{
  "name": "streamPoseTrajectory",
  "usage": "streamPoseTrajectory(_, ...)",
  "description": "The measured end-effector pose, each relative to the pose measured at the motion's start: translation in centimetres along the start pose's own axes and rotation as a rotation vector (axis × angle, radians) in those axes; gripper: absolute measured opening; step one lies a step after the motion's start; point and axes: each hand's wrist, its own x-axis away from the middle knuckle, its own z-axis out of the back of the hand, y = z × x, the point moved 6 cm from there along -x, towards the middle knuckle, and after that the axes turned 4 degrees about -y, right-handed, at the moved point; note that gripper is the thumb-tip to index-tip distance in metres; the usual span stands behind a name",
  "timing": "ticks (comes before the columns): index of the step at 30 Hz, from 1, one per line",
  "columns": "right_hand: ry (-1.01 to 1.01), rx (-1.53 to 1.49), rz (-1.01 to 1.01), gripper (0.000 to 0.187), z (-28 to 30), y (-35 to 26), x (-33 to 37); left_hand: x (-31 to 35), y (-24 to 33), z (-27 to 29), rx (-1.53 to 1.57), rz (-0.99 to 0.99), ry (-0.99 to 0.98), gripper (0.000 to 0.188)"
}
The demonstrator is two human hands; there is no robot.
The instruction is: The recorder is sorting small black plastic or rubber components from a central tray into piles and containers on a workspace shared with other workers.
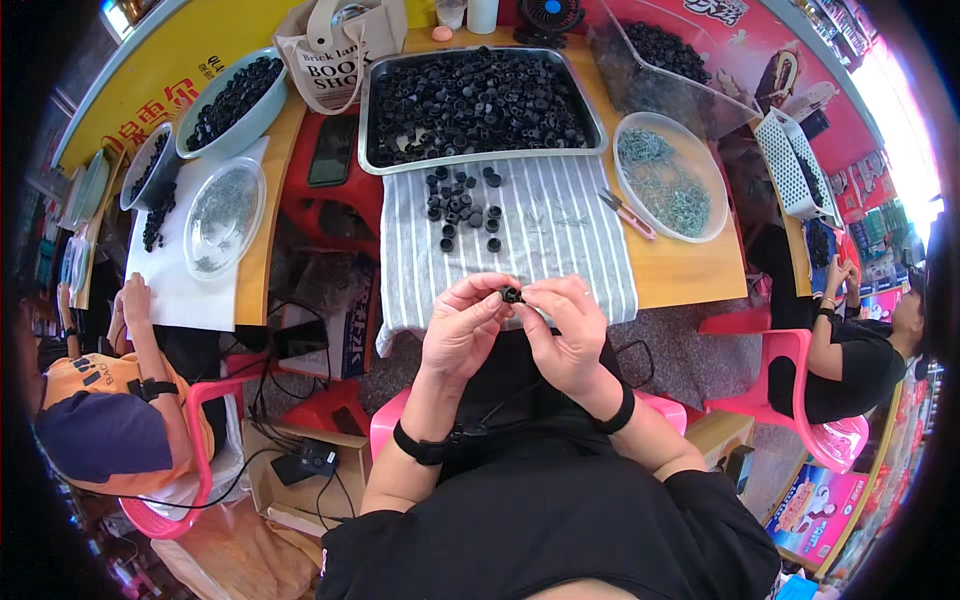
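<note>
Between the fingertips of both hands is a small round black plastic part (pixel 511 295), held above my lap at the near edge of the striped cloth. My left hand (pixel 468 325) pinches it from the left. From the right, my right hand (pixel 565 325) closes thumb and fingers on it. Several like black parts (pixel 460 205) lie loose on the grey-and-white cloth (pixel 560 255). Beyond them a metal tray (pixel 480 158) is heaped with more of these parts. To the right, a round clear tub (pixel 715 210) holds small silvery metal pieces, too fine to make out.
Pink-handled scissors (pixel 632 215) lie beside the tub. A clear bin (pixel 690 100) of black parts stands at the far right, a tote bag (pixel 340 60) at the far left. A phone (pixel 332 150) rests on a red stool. People sit working at tables (pixel 255 240) on both sides.
</note>
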Motion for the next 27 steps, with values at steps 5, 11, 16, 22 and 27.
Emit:
streamPoseTrajectory(5,-0.032,0.037,0.023,0.021,-0.34,0.2,0.2,-0.01,-0.01,-0.18,0.016,-0.005,-0.024,0.021)
streamPoseTrajectory(11,-0.04,0.064,0.074,0.023,-0.51,-0.04,0.18,0.02,0.11,-0.28,0.0,-0.011,-0.028,0.022)
streamPoseTrajectory(16,0.0,0.083,0.077,0.022,-0.37,-0.28,0.32,0.07,0.01,-0.06,-0.012,-0.023,-0.025,0.021)
streamPoseTrajectory(22,0.001,0.088,0.093,0.024,-0.41,-0.59,0.36,0.12,0.0,0.02,-0.012,-0.023,-0.019,0.022)
streamPoseTrajectory(27,-0.02,0.118,0.144,0.022,-0.51,-0.71,0.39,0.16,0.13,-0.18,-0.013,-0.024,-0.024,0.022)
